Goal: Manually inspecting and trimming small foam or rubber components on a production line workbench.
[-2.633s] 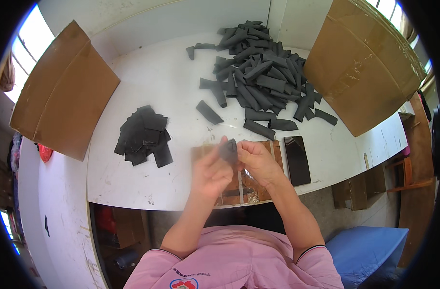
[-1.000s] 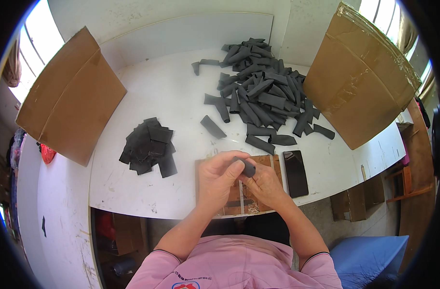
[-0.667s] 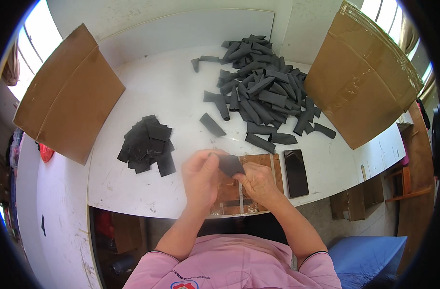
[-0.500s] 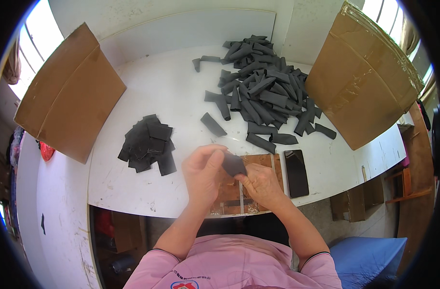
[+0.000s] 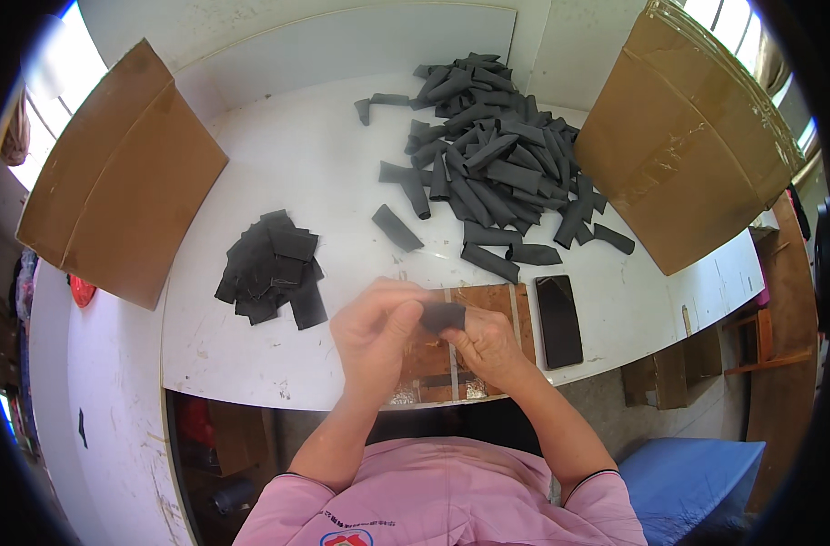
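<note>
My left hand (image 5: 374,329) and my right hand (image 5: 489,344) meet over the near edge of the white table (image 5: 287,164). Between their fingertips they hold one small black foam piece (image 5: 443,317), both hands pinching it. Under the hands lies a brown wooden board (image 5: 492,300). A flat stack of black pieces (image 5: 274,266) sits to the left of my left hand. A big heap of black foam strips (image 5: 487,155) lies farther back on the right.
A dark phone (image 5: 558,319) lies right of the board. Open cardboard boxes stand at the left (image 5: 115,218) and right (image 5: 688,146) table ends. One loose black strip (image 5: 397,227) lies between heap and stack. A blue seat (image 5: 683,478) is at lower right.
The hands stayed over the board while working the black piece. My left hand moved briefly left and came back, and the piece now sits between both hands' fingertips.
</note>
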A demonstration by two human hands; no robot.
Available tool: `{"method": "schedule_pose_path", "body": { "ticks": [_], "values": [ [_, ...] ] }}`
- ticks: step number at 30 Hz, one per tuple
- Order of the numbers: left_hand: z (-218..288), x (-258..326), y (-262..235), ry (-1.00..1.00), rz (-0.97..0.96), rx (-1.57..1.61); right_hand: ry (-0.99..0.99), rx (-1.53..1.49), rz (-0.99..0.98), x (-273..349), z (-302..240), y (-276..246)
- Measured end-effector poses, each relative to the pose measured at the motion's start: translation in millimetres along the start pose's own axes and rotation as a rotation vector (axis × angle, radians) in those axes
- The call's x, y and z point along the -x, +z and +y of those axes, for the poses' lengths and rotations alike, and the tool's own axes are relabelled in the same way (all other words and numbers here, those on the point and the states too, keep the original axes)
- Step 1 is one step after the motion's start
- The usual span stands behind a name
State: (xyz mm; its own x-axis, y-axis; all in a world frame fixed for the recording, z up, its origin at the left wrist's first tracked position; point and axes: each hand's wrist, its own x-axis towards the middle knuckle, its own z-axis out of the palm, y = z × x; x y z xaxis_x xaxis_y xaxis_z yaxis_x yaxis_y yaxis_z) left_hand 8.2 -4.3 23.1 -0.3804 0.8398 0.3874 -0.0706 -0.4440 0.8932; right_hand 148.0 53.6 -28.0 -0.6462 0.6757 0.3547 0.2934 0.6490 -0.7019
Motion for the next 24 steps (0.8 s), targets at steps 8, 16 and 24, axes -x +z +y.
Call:
{"method": "schedule_pose_path", "body": {
  "ticks": [8, 16, 24],
  "values": [
    [-5, 2, -8, 0.031, 0.047, 0.057, 0.011, 0.051, -0.043, -1, -6, -6],
    [1, -4, -14, 0.004, -0.050, -0.118, -0.065, 0.085, 0.006, -3, -19, -18],
    [-15, 0, -17, 0.170, -0.091, -0.311, -0.117, 0.175, -0.009, -8, -19, -14]
  ]
}}
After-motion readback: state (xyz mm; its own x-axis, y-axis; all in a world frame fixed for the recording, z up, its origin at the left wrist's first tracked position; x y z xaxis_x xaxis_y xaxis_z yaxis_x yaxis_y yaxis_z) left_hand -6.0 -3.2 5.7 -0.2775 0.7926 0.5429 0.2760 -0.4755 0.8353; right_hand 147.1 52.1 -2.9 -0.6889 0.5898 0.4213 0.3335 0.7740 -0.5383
